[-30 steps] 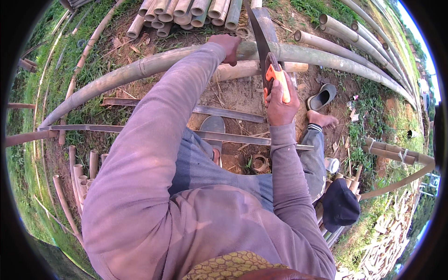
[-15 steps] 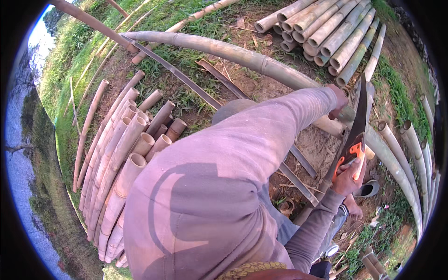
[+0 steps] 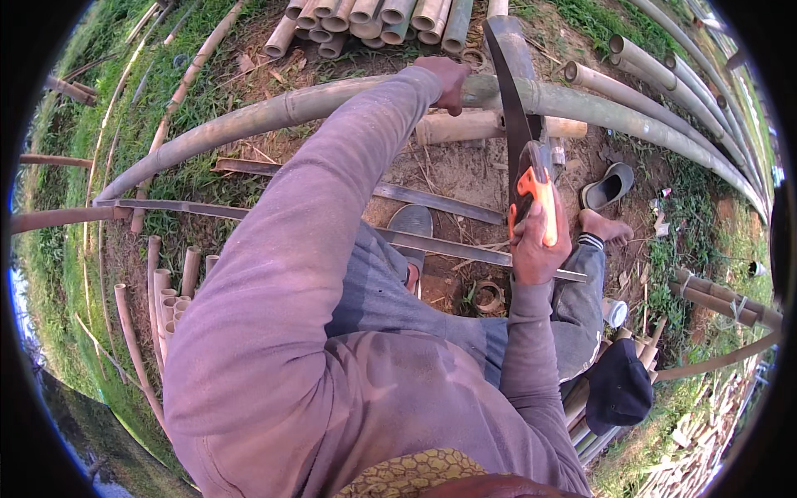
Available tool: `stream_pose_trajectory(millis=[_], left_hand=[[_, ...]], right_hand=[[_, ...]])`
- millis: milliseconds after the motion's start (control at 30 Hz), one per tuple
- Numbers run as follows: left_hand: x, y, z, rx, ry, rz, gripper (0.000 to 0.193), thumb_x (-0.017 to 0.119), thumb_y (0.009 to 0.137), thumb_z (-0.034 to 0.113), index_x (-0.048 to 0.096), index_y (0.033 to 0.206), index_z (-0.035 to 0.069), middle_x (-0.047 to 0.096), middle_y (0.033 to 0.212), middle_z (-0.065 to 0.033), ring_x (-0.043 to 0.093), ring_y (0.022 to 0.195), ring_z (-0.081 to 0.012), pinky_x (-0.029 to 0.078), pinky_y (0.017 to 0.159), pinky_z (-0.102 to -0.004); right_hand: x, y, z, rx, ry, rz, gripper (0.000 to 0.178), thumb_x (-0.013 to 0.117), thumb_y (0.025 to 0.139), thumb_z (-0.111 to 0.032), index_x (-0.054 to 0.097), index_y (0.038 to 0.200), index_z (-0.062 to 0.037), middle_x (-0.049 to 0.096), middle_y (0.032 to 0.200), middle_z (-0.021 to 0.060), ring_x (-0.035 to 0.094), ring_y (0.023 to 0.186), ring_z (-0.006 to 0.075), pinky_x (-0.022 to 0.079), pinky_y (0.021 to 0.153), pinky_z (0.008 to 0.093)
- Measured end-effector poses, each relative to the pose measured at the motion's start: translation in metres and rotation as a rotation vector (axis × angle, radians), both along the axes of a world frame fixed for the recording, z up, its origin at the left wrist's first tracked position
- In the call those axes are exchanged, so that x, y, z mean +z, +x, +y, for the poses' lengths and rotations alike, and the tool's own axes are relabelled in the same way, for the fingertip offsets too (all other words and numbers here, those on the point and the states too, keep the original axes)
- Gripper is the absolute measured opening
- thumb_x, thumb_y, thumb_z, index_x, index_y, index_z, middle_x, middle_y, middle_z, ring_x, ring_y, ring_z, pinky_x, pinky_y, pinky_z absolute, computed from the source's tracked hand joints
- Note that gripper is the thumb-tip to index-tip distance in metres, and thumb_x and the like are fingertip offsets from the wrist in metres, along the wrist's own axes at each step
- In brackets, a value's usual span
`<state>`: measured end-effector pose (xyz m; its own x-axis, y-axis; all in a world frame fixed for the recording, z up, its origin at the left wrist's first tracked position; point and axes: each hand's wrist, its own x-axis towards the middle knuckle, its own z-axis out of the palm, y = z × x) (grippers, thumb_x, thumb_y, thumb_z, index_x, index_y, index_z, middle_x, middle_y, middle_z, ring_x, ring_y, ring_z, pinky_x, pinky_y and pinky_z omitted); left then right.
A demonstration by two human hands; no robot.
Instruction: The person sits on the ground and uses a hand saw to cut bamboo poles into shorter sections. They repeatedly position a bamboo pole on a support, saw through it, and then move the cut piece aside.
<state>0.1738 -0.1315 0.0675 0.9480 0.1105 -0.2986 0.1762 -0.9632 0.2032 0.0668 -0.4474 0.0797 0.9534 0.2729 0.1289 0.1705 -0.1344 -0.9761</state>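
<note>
A long greenish bamboo pole (image 3: 307,104) runs across in front of me, bending from the left to the far right. My left hand (image 3: 447,83) is closed over the top of it, just left of the saw. In my right hand (image 3: 544,239) is the orange handle of a handsaw (image 3: 518,124). Its dark blade points away from me and lies across the pole; whether the teeth have cut in cannot be made out. Below the pole, a shorter bamboo piece (image 3: 457,127) lies crosswise, partly hidden behind the blade.
Stacked bamboo lengths (image 3: 374,21) lie at the back, and more poles (image 3: 656,91) at the right. Split bamboo strips (image 3: 448,246) cross near my legs. A dark sandal (image 3: 608,184) sits by my bare foot (image 3: 604,226). A dark cap (image 3: 618,388) rests on bamboo at lower right.
The view has turned, bringing the pole more level and the cap into sight. My left hand still grips the pole, and the saw is still in my right hand, its blade now across the pole.
</note>
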Motion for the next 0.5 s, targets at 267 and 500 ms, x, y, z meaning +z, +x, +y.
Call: stream_pose_trajectory(millis=[267,500], left_hand=[[-0.001,0.006,0.004,-0.002,0.011,0.036,0.087,0.085,0.067,0.032,0.056,0.146,0.010,0.075,0.120,-0.0185,0.071,0.114,-0.0378,0.057,0.098,-0.0487],[0.001,0.006,-0.003,-0.041,-0.016,0.021,0.082,0.086,0.066,0.033,0.058,0.141,0.012,0.075,0.120,-0.0177,0.072,0.114,-0.0380,0.057,0.097,-0.0486]], right_hand=[[-0.035,-0.065,-0.064,-0.056,0.023,-0.030,0.058,0.066,0.106,-0.032,0.054,0.143,0.0111,0.071,0.123,0.0229,0.069,0.080,0.0159,0.061,0.072,0.0289],[-0.031,0.051,0.035,-0.047,-0.029,-0.165,0.040,0.064,0.107,-0.013,0.059,0.143,0.0054,0.071,0.121,0.0153,0.069,0.104,0.0176,0.059,0.077,0.0275]])
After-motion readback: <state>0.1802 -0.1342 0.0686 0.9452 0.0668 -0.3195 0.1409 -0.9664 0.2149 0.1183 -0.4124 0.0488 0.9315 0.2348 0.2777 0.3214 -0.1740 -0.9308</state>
